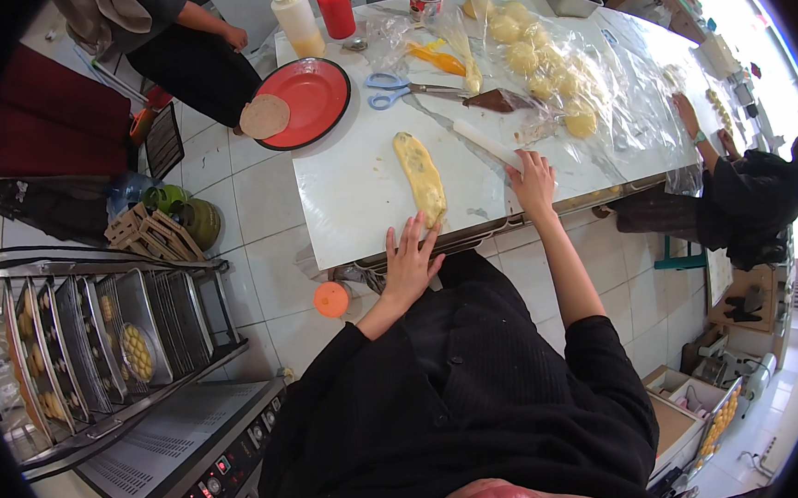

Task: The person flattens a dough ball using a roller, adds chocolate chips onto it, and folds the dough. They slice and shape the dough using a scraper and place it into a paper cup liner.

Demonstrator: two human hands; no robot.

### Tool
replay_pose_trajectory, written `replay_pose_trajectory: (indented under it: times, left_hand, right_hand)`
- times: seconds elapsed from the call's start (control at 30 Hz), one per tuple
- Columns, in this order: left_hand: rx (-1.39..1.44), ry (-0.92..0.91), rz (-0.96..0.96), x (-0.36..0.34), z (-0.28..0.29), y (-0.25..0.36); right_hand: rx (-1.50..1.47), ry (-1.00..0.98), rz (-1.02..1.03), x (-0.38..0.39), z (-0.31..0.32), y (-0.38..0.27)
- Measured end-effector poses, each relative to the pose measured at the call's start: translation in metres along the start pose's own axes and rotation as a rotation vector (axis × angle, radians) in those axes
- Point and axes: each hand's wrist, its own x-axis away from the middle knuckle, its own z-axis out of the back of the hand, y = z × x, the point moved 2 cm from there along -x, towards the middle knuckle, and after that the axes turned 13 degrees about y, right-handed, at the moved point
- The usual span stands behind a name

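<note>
A long flat strip of yellow dough [421, 178] with darker greenish patches lies on the white tabletop. My left hand [409, 257] is open, its fingers spread and the tips touching the strip's near end. To the right, a white rolling pin [482, 139] lies at a slant. My right hand [533, 182] is closed over its near end; part of the pin is hidden under the fingers. Beyond the dough are blue-handled scissors [390, 90], and a piping bag with brown filling [498, 100] rests by their blades.
Dough balls [548, 58] sit under clear plastic on the table [345, 211]. At its left edge is a red plate [321, 92] with a thin brownish disc [265, 117]. Squeeze bottles [298, 23] stand behind. A tray rack [109, 334] is at left; other people stand left and right.
</note>
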Motion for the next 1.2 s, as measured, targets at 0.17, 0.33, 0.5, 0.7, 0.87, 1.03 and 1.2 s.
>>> replay_pose_trajectory:
  times: [0.17,0.33,0.5,0.7,0.87,1.03,1.2]
  left_hand:
    - [0.083,-0.034,0.019,-0.007,0.011,-0.006]
    - [0.153,0.287,0.169,-0.028,0.022,-0.012]
    - [-0.131,0.000,0.263,-0.051,-0.004,-0.024]
    - [-0.257,0.044,0.293,-0.107,-0.023,-0.056]
    - [-0.250,0.124,0.380,-0.145,-0.033,-0.086]
    - [-0.208,0.207,0.425,-0.139,-0.022,-0.081]
    - [-0.334,0.165,0.387,-0.120,-0.030,-0.073]
  right_hand:
    - [-0.200,0.054,0.210,0.002,0.007,-0.024]
    - [-0.358,-0.128,0.512,0.026,0.018,-0.073]
    - [-0.163,-0.210,0.553,0.023,0.004,-0.079]
    - [-0.050,-0.098,0.540,-0.026,-0.032,-0.089]
    - [-0.108,-0.039,0.474,-0.070,-0.055,-0.102]
    - [-0.224,-0.114,0.422,-0.058,-0.042,-0.097]
    - [-0.220,-0.144,0.444,-0.034,-0.043,-0.092]
